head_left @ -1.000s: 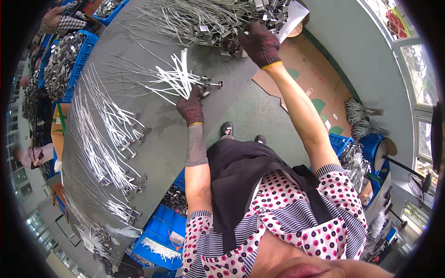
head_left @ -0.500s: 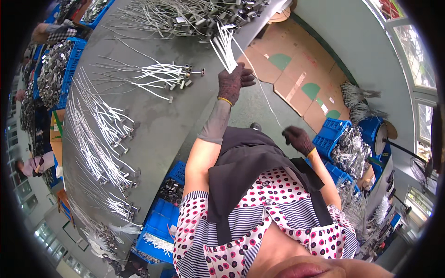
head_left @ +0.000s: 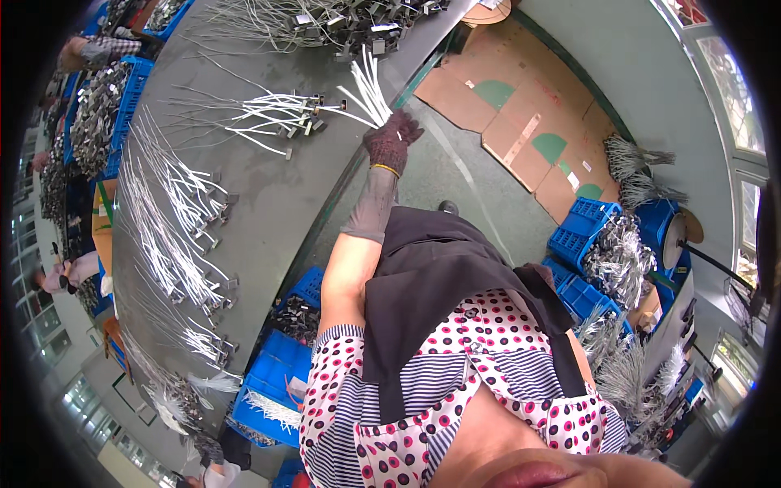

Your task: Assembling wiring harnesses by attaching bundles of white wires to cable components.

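My left hand (head_left: 393, 140), in a dark knit glove, is closed around a bundle of white cables (head_left: 370, 96) beside the table's edge. The upper parts of the cables fan out past the fist. Most of my right hand is hidden by the black apron; a bit of dark glove (head_left: 538, 275) shows at the apron's edge, its fingers out of sight. A pale blurred streak (head_left: 468, 175) curves from near my left hand toward the right one; whether it is a cable I cannot tell. Near the fist, a small pile of white cables with connectors (head_left: 285, 114) lies on the table.
More cable bundles (head_left: 175, 220) are spread along the grey table (head_left: 268, 203). A large cable heap (head_left: 350, 24) covers its far end. Blue crates (head_left: 582, 224) with cables stand at right, flattened cardboard (head_left: 521, 122) beyond. Another blue crate (head_left: 281, 366) sits by my left side.
My left hand has moved a little left and nearer with the cable bundle. My right hand has drawn back from over the floor to behind the apron.
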The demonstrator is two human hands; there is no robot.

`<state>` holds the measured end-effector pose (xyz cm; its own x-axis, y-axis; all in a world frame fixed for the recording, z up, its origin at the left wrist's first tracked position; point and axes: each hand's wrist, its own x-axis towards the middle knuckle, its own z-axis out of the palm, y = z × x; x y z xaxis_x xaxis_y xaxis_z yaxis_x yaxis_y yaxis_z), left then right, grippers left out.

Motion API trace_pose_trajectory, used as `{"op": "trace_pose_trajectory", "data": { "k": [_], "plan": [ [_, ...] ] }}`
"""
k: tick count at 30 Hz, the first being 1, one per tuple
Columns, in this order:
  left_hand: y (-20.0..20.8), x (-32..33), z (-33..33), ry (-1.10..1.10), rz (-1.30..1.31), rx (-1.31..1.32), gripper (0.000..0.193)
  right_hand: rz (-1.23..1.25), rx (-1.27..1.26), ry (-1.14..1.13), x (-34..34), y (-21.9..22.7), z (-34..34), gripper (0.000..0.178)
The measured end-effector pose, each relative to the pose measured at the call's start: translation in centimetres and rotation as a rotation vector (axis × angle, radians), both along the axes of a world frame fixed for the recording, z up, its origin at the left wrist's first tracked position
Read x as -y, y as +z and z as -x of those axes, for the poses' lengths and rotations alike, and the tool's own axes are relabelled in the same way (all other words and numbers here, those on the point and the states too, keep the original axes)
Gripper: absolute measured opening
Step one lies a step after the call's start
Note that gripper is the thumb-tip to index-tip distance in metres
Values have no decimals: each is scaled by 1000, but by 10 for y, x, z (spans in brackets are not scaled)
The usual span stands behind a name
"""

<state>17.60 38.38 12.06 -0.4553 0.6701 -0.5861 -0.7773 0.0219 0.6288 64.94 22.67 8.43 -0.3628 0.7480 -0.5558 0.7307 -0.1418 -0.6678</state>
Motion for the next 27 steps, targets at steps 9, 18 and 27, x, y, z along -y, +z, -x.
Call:
{"op": "trace_pose_trajectory", "data": {
  "k": [9, 18, 27],
  "plan": [
    [17, 10, 37, 109, -307, 240, 23, -9, 152, 7, -7, -23, -32, 30],
    [39, 25, 61, 123, -309, -37, 30, -115, 244, 121, -49, -25, 4, 42],
    [42, 44, 94, 291, -353, -3, 28, 62, 222, 5, -85, 21, 38, 43]
  ]
}}
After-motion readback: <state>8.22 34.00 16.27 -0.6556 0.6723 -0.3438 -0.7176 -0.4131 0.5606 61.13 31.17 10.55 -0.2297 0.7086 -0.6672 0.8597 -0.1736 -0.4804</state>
